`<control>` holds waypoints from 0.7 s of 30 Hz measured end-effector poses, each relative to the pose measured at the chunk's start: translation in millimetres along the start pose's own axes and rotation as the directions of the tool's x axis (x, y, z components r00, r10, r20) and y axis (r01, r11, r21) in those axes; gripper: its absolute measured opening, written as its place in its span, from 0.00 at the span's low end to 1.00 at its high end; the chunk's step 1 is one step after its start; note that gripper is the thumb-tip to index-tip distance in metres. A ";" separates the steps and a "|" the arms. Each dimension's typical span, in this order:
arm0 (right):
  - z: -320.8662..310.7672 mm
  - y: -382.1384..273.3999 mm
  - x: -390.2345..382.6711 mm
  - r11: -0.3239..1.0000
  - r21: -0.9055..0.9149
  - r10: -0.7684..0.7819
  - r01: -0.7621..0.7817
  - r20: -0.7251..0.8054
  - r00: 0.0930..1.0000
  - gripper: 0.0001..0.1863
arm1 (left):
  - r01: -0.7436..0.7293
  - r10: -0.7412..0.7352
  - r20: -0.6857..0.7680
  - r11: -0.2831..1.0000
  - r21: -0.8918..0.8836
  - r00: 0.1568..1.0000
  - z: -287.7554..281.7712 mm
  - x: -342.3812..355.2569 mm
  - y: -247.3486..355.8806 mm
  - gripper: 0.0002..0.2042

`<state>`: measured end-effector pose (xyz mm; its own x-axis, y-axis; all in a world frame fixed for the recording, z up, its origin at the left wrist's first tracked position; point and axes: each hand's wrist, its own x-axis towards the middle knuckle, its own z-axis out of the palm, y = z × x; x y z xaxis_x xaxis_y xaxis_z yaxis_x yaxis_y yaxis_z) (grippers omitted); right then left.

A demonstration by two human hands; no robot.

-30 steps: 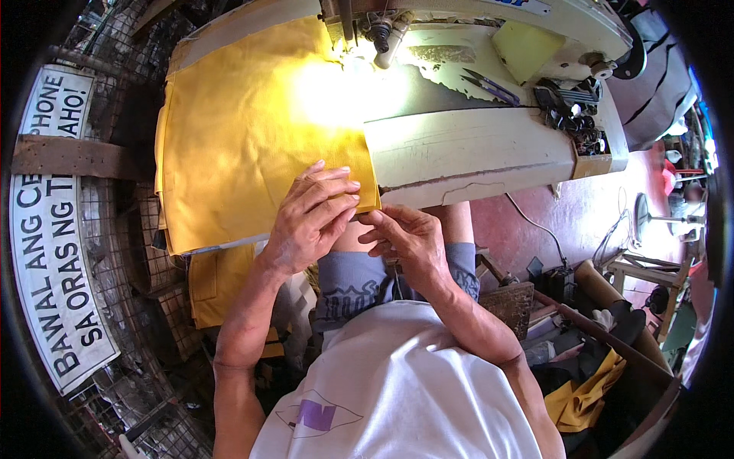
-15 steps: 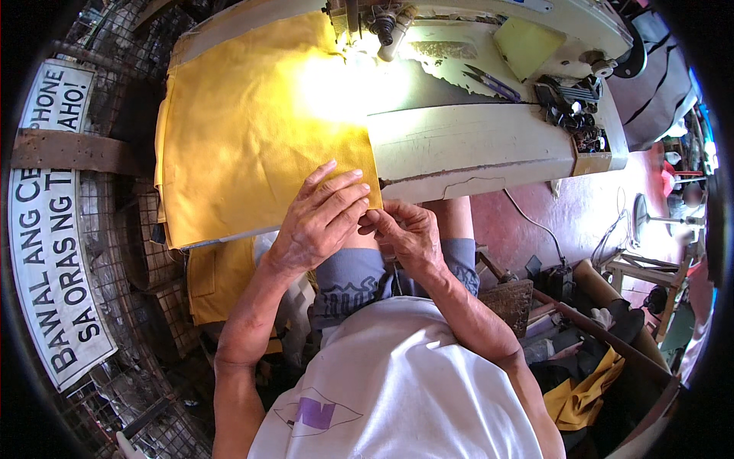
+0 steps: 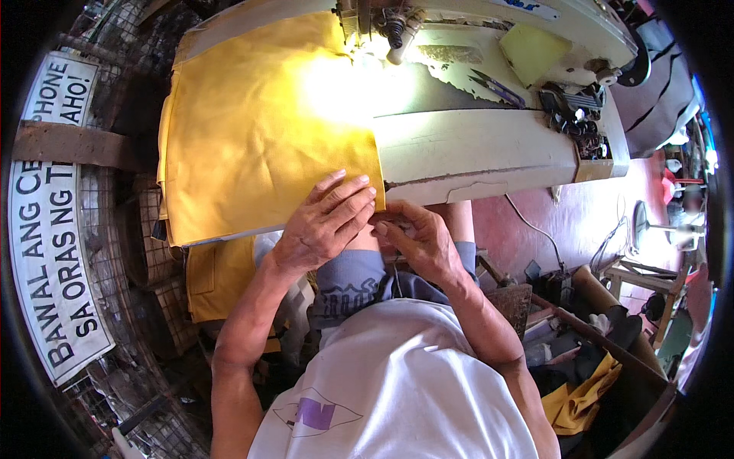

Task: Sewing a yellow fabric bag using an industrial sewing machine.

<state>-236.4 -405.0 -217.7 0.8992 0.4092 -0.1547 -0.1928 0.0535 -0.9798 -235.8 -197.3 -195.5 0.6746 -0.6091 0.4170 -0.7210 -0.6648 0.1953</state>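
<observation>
A large yellow fabric piece [image 3: 252, 145] lies spread over the left part of the sewing machine table, its near right corner reaching the table's front edge. My left hand [image 3: 325, 222] lies over that corner, fingers stretched together on top and the thumb hidden, with the cloth's edge between them. Beside it, my right hand [image 3: 419, 236] pinches at the corner's lower edge between thumb and bent fingers. The sewing machine [image 3: 394, 30] stands at the back, its lamp glaring on the cloth around the needle area.
Thread snips [image 3: 497, 90] lie on the table at right, near a pale yellow card [image 3: 535, 53] and black metal parts [image 3: 569, 111]. More yellow cloth [image 3: 222, 279] hangs below the table at left. Wire mesh with a sign [image 3: 65, 260] borders the left. A crumpled yellow cloth [image 3: 585, 394] lies low right.
Both hands stay at the cloth's corner. My right hand has shifted slightly right and its fingers have moved a little. The whole view has tilted slightly.
</observation>
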 end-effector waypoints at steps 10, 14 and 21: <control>-27.8 -23.3 20.8 0.015 -0.759 -0.584 0.651 0.522 0.622 0.23 | 0.058 -0.063 -0.052 0.995 -0.080 0.997 2.8 -3.4 0.7 0.12; -28.5 -23.6 31.5 -0.049 -0.697 -0.603 0.715 0.592 0.536 0.22 | 0.050 -0.051 -0.016 0.996 -0.074 0.999 -5.4 -0.3 -0.4 0.12; -29.8 -17.7 32.8 0.031 -0.669 -0.622 0.742 0.568 0.538 0.21 | 0.141 -0.133 0.068 0.982 -0.128 0.989 -21.6 16.8 -5.5 0.13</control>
<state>-191.9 -419.7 -209.2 0.3809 0.7045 0.5988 0.9244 -0.3044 -0.2298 -223.9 -194.5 -170.4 0.7739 -0.5428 0.3263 -0.6328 -0.6832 0.3644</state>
